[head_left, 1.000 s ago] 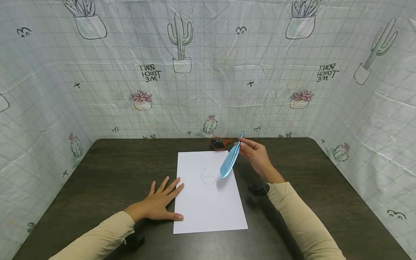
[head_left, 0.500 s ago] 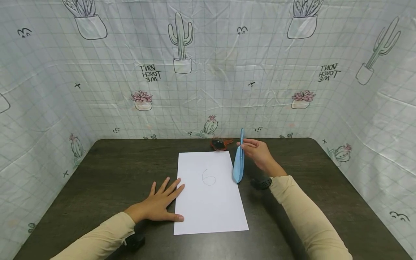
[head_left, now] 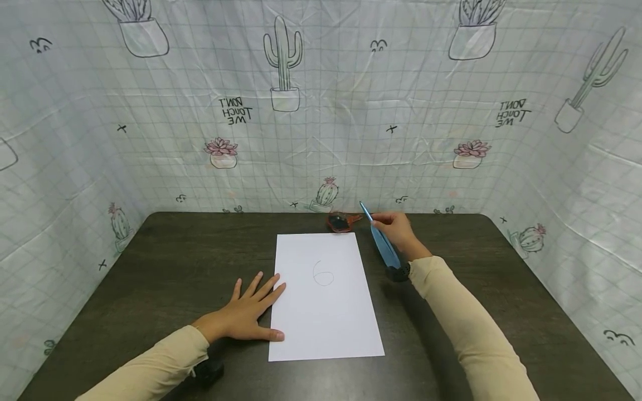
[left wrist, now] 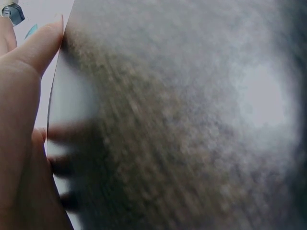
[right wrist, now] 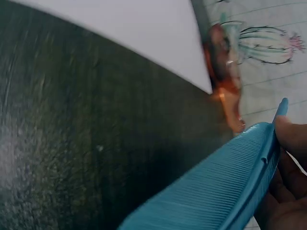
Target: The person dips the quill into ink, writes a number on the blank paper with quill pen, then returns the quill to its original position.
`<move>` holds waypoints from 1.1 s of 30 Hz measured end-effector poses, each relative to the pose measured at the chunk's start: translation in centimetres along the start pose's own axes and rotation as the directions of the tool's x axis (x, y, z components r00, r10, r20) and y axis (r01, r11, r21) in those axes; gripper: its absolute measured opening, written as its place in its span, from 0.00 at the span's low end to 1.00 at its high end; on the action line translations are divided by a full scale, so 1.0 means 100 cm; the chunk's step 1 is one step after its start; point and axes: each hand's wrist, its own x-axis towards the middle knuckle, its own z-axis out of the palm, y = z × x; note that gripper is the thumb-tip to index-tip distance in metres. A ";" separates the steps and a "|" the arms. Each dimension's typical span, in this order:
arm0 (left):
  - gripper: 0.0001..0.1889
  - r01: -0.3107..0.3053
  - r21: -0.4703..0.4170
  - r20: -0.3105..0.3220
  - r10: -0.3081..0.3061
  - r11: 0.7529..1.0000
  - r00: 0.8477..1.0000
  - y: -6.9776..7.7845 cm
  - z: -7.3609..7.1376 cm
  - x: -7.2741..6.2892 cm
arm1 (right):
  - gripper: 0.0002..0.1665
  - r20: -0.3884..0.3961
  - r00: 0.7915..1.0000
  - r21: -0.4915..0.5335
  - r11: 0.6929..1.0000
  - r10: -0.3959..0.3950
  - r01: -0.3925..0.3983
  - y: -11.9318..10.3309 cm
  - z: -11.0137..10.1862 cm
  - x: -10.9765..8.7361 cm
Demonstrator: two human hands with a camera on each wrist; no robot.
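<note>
A blue feather-shaped pen [head_left: 385, 245] is pinched near its tip by my right hand [head_left: 398, 229], beyond the paper's upper right corner. In the right wrist view its broad ribbed vane [right wrist: 220, 177] points toward the bottom. My left hand [head_left: 246, 314] lies flat with spread fingers, thumb and fingertips resting on the left edge of a white sheet of paper [head_left: 326, 323]. A thin, rounded line like a 6 [head_left: 323, 277] is drawn on the upper half of the sheet. The left wrist view shows only part of that hand close up.
An orange-red and dark object [head_left: 342, 221], its kind unclear, lies at the table's back edge just beyond the paper. The dark wooden table [head_left: 200, 250] is enclosed by a white curtain [head_left: 341, 150] printed with cacti.
My right hand has moved away from above the paper to its right, and the feather pen has swung so its broad end points toward my wrist. The left hand stays put.
</note>
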 end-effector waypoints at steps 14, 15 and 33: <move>0.53 0.002 0.002 0.012 -0.002 1.000 1.000 0.001 0.000 0.002 | 0.17 -0.065 0.998 -0.222 0.974 0.021 -0.035 0.012 0.013 0.000; 0.53 0.002 -0.001 0.011 -0.002 1.000 1.000 0.001 0.000 0.002 | 0.17 -0.066 0.998 -0.224 0.974 0.018 -0.033 0.013 0.014 0.001; 0.53 0.006 -0.010 0.007 -0.006 1.000 1.000 0.000 -0.001 0.000 | 0.17 -0.080 0.997 -0.238 0.971 -0.024 0.004 0.010 0.023 0.002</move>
